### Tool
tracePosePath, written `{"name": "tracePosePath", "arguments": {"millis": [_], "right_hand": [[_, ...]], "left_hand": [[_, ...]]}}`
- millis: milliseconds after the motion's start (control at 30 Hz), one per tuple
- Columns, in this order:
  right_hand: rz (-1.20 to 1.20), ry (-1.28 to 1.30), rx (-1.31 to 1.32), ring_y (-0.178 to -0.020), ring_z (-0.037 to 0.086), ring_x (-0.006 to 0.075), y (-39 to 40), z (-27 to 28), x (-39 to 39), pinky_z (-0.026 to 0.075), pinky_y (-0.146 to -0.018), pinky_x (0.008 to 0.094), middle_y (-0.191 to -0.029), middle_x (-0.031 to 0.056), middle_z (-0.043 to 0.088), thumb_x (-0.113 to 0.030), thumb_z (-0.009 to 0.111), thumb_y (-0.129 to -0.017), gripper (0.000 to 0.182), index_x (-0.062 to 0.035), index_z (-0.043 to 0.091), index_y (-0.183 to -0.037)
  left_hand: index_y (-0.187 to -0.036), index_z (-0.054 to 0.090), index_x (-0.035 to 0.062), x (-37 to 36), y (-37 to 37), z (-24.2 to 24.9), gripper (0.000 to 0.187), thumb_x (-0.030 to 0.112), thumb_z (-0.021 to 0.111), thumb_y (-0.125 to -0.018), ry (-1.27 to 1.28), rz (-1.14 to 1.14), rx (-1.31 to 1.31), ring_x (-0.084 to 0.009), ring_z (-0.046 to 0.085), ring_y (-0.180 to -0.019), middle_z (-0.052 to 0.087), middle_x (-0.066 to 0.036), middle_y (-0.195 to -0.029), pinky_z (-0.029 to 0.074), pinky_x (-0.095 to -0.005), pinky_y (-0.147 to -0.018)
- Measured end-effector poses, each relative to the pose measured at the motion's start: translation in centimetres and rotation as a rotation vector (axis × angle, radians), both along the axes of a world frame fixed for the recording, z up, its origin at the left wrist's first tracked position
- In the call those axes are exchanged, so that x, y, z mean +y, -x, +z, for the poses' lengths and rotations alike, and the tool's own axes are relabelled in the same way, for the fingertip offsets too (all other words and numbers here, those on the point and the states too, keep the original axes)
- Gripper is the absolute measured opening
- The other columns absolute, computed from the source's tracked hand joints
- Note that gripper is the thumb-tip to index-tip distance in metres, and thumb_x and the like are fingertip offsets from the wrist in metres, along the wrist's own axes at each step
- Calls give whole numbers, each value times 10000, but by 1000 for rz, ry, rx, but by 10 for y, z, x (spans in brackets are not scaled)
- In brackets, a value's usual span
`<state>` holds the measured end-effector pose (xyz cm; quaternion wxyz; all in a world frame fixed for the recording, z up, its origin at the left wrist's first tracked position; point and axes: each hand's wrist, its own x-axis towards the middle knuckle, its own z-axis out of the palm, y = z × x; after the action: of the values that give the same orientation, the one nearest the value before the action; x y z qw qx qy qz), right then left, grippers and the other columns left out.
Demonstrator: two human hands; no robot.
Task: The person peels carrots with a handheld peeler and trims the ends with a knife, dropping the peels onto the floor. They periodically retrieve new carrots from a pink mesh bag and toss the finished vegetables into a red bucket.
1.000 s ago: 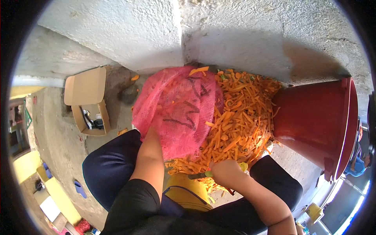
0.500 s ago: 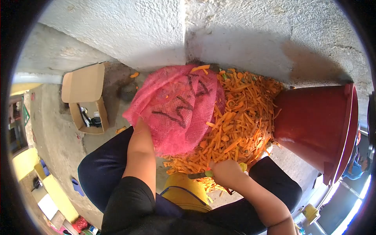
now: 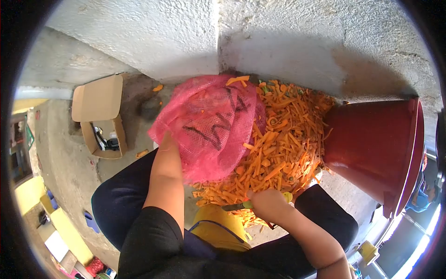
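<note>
A pink mesh sack point(image 3: 213, 125) with dark markings lies in front of me. My left forearm reaches into it, and my left hand point(image 3: 174, 118) is inside, its fingers hidden by the mesh. Right of the sack and below it spreads a pile of orange peelings point(image 3: 283, 135). My right hand point(image 3: 269, 204) is closed around the yellow-green handle of a knife point(image 3: 237, 206), whose dark blade points left over the pile's near edge. Between my legs stands a yellow bucket point(image 3: 218, 230).
A large dark red bin point(image 3: 371, 149) lies on its side at the right. An open cardboard box point(image 3: 123, 135) holding small dark items sits at the left. Behind the sack rises a rough white wall point(image 3: 278, 51). A person in blue point(image 3: 420, 200) is at the far right.
The sack has shifted slightly, its folds rearranged and its left edge a little further right. My left forearm has moved slightly up with it. My right hand and the knife are nearly unmoved.
</note>
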<state>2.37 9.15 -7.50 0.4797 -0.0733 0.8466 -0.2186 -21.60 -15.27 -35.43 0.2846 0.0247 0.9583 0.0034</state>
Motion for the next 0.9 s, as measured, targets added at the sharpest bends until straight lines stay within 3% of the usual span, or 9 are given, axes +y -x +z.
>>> {"name": "tracePosePath", "arguments": {"millis": [333,567,633,767,867,900], "right_hand": [[-63,-51,96,-631,577,327,-15,19,1,443,-543,431,-661,144,575,-149,493,-726,194,-44,479,-889],[-114,-70,206,-692,594,307,-26,61,18,461,-590,423,-716,132,596,-195,471,-763,190,-68,505,-900],[-183,-73,308,-688,582,323,-32,69,28,449,-596,432,-710,144,587,-215,484,-764,189,-67,500,-880],[-403,-54,492,-684,548,361,-49,92,54,415,-595,443,-702,176,566,-234,508,-769,187,-60,495,-837],[-538,-27,604,-663,550,323,-63,115,73,399,-583,416,-678,175,550,-210,504,-783,170,-45,494,-824],[-578,-21,641,-651,555,301,-68,120,79,395,-576,402,-664,171,544,-199,503,-789,163,-40,493,-820]], "left_hand": [[-1061,488,9,34,-20,46,418,297,497,-758,-14,-122,-6,-277,533,-887,551,-168,-977,427,-368,-747],[-1050,494,9,62,-88,104,422,306,503,-750,-119,-245,-60,-277,548,-863,564,-169,-953,439,-371,-728],[-1047,496,8,69,-118,138,423,308,504,-748,-236,-205,-106,-277,552,-856,568,-170,-947,442,-372,-722],[-1103,346,4,82,-177,271,613,214,680,-634,-680,129,-332,-275,580,-667,569,-167,-772,462,-387,-605],[-1110,292,46,68,-189,307,626,94,694,-632,-709,-298,-53,-211,566,-612,535,-166,-863,444,-329,-487],[-1104,297,51,64,-191,333,625,89,700,-629,-719,-254,-164,-186,564,-619,530,-152,-879,443,-300,-482]]}}
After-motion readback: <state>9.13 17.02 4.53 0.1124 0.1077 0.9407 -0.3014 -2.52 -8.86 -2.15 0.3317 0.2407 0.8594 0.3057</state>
